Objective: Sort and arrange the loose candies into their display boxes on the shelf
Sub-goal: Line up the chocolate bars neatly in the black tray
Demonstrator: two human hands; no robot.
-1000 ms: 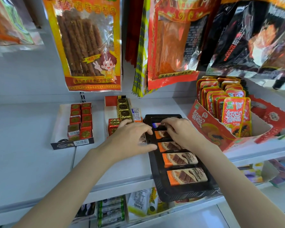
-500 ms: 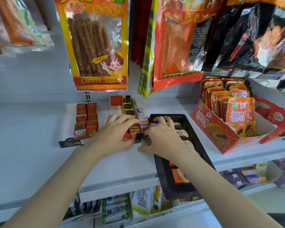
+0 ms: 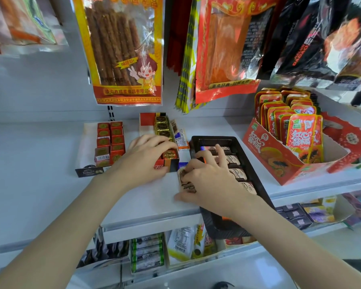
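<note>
Spanning the view, a white shelf (image 3: 40, 184) carries a black tray (image 3: 256, 170) of candy bars beside a small box (image 3: 171, 163) of gold candies. Left hand (image 3: 143, 161) curls over that box's front; right hand (image 3: 208, 182) pinches a loose bar (image 3: 184, 182) just left of the tray.

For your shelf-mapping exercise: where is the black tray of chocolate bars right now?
In the head view, the black tray sits right of centre on the white shelf, between the middle candy box and the red papaya-snack box, under the right hand.
</note>
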